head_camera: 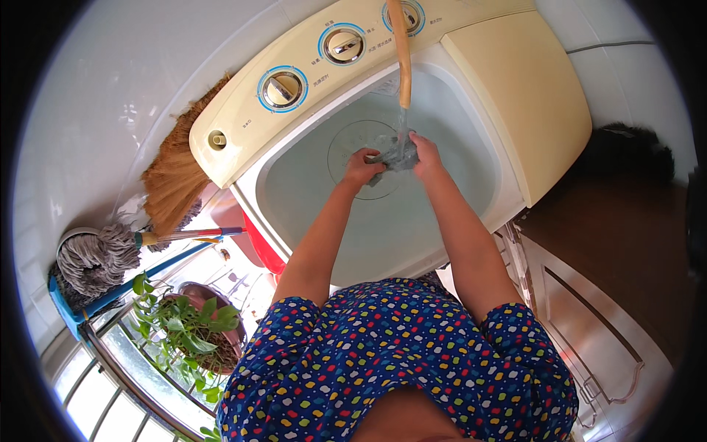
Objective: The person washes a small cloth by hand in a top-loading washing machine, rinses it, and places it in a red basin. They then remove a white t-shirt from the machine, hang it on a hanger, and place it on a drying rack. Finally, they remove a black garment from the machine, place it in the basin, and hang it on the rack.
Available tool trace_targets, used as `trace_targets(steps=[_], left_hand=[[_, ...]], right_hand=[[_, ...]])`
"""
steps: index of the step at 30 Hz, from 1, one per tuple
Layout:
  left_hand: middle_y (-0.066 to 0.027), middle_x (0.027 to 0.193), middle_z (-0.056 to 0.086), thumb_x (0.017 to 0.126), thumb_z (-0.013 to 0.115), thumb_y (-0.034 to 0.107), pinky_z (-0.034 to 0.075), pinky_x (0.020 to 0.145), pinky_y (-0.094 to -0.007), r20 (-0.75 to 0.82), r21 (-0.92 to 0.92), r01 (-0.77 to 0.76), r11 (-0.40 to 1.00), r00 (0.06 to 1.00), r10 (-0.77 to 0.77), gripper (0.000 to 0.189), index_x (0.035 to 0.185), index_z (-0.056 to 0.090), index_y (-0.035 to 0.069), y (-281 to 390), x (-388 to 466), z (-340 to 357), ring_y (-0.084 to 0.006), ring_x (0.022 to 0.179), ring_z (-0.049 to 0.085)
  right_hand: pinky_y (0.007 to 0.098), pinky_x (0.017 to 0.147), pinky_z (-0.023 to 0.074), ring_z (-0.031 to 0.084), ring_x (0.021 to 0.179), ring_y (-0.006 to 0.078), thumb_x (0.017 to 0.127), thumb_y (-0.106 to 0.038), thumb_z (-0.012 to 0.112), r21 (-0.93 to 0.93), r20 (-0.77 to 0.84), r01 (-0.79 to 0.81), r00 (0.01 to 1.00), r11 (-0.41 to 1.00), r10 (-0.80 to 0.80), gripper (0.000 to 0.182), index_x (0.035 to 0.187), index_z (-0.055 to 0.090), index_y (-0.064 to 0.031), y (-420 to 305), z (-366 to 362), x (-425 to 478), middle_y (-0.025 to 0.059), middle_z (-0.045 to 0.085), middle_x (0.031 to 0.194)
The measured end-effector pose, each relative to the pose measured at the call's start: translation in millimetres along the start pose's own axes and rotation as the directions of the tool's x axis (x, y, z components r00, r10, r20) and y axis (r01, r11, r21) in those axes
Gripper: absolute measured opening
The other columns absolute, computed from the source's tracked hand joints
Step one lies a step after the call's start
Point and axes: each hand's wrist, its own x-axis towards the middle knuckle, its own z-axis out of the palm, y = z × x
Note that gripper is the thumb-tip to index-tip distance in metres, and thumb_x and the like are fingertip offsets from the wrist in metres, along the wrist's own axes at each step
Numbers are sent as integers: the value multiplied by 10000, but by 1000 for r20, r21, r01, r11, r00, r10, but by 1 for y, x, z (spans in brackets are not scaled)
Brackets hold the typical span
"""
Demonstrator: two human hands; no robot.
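A wet grey cloth (402,157) is stretched between my two hands inside the white tub (309,221) of a twin-tub washing machine. My left hand (362,167) pinches its left end, thumb and fingers closed around it. At the other end my right hand (425,153) grips the cloth's upper right edge. Water runs from an orange-tan hose (404,72) straight onto the cloth. Below the hands, the round pulsator disc (345,152) shows at the tub's bottom. How deep the water stands is hard to tell.
Dials (343,46) line the cream control panel (237,119). A closed cream lid (508,94) covers the machine's right side. On the left are a straw broom (179,166), a string mop (91,259) and a potted plant (193,337). A brown countertop (613,237) lies to the right.
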Motion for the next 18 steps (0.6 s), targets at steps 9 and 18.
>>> trace_targets(steps=[9, 18], left_hand=[[15, 765, 629, 797, 726, 215, 459, 523, -236, -55, -517, -156, 842, 987, 150, 330, 1074, 632, 64, 22, -14, 35, -99, 686, 584], [-210, 841, 674, 851, 564, 486, 504, 687, -428, -486, 442, 20, 897, 846, 221, 499, 916, 665, 2, 42, -17, 72, -366, 780, 653]], right_hand=[[416, 776, 531, 613, 833, 236, 938, -265, 563, 335, -2, 92, 995, 938, -97, 246, 1107, 518, -92, -10, 1, 8, 72, 604, 959], [382, 684, 487, 556, 774, 220, 973, -331, 432, 154, -115, 65, 992, 986, -48, 295, 1015, 548, -63, 41, 18, 5, 68, 557, 857]])
